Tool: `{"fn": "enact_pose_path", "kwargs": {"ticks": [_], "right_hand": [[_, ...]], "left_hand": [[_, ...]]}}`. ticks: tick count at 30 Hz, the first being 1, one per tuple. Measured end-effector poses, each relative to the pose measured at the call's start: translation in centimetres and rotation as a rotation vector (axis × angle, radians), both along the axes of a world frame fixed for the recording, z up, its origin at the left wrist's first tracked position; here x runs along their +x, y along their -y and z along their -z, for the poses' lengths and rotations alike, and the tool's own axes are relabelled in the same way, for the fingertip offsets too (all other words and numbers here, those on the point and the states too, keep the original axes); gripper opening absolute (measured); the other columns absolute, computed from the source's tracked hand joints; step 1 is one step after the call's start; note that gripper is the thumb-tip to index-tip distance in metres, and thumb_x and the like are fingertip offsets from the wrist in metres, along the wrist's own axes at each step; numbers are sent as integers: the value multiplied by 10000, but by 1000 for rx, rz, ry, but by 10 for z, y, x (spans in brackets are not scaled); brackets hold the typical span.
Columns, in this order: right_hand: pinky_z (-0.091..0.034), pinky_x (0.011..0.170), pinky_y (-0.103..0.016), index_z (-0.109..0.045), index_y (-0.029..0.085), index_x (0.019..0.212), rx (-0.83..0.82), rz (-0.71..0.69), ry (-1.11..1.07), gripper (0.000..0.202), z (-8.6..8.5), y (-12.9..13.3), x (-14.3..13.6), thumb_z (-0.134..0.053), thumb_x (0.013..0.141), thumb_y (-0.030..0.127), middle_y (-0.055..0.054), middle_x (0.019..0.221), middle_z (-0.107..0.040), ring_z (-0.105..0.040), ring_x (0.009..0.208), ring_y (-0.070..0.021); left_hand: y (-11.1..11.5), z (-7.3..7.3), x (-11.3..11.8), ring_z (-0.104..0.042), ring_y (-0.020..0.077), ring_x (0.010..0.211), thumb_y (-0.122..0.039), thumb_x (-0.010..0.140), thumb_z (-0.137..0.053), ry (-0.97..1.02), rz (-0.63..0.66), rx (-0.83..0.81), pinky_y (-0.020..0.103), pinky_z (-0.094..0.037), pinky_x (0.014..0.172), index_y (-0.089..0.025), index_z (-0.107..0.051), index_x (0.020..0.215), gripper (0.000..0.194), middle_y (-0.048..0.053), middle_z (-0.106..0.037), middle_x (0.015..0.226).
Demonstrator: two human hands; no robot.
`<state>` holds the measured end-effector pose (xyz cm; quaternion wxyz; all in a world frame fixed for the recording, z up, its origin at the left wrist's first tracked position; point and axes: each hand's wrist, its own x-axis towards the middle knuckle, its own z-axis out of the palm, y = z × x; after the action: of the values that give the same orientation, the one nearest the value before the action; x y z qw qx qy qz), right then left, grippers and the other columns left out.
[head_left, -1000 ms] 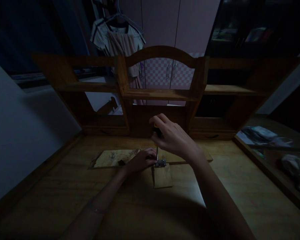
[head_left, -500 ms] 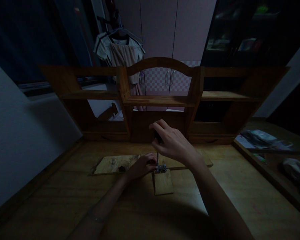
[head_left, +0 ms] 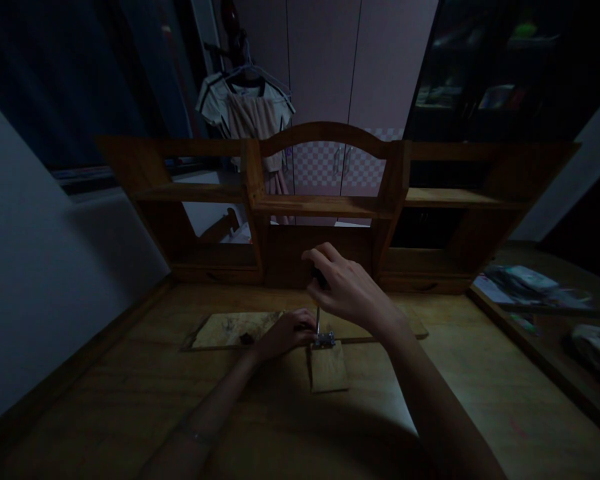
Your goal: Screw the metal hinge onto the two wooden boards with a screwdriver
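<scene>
My right hand (head_left: 353, 290) is closed round the dark handle of a screwdriver (head_left: 319, 320), whose thin shaft points down, nearly upright. Its tip reaches the left end of a small metal fitting (head_left: 324, 340) that looks like a hinge or latch. This fitting lies where a short wooden block (head_left: 329, 370) meets a long wooden board (head_left: 240, 328). Resting on the board, my left hand (head_left: 289, 331) has its fingers bent and pressed together at the fitting's left edge. Whatever lies between those fingertips is too dark to make out.
Behind the boards, a wooden shelf unit (head_left: 325, 205) stands on the wooden tabletop (head_left: 220, 413). Plastic-wrapped items (head_left: 525, 280) and a pale cloth-like bundle (head_left: 597, 347) lie at the right. Clothes (head_left: 253, 110) hang beyond the shelf, beside a pink wardrobe (head_left: 320, 67).
The whole view has shifted slightly, so everything appears a little lower and farther right. Both hands keep almost the same pose, with the screwdriver still at the metal fitting.
</scene>
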<state>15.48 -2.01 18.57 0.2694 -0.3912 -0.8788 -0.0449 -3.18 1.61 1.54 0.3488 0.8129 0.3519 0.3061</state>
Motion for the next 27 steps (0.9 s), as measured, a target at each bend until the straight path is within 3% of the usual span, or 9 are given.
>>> {"fn": "enact_pose_path", "kwargs": {"ticks": [5,11,17,23,27], "right_hand": [[-380,645,-304,-547,223,1249,59,119,28,304,0,-2,0,-476,996,375,-68,1145,-604,-646,839,-187],[-405,676,-305,-527,220,1298,48,95,40,325,0,-3,0,-448,983,242,-74,1185,-595,-650,853,-181],[-430,722,-307,-495,195,1343,33,30,26,406,-2,-1,1,-482,938,209,-90,1219,-581,-644,919,-194],[-352,614,-297,-607,218,1129,90,139,63,226,-1,-6,2,-472,1008,353,-44,1063,-634,-649,791,-167],[-313,595,-296,-605,228,1103,90,167,61,195,-2,-4,4,-455,992,279,-31,1042,-632,-630,731,-150]], "left_hand": [[-3,5,-1,-634,178,910,-296,868,-715,64,36,24,301,-489,852,-178,-725,856,118,51,-682,957],[-4,7,-1,-648,178,921,-317,865,-726,46,24,19,281,-489,840,-187,-755,865,134,50,-687,967],[-3,6,-1,-655,173,922,-350,864,-729,36,17,8,266,-488,834,-186,-762,864,168,45,-691,969],[-8,13,-2,-660,159,885,-348,853,-743,42,3,41,252,-484,815,-184,-763,869,166,42,-705,954],[-8,17,-3,-658,153,874,-328,833,-764,44,-17,33,239,-479,796,-185,-760,849,144,35,-706,951]]}}
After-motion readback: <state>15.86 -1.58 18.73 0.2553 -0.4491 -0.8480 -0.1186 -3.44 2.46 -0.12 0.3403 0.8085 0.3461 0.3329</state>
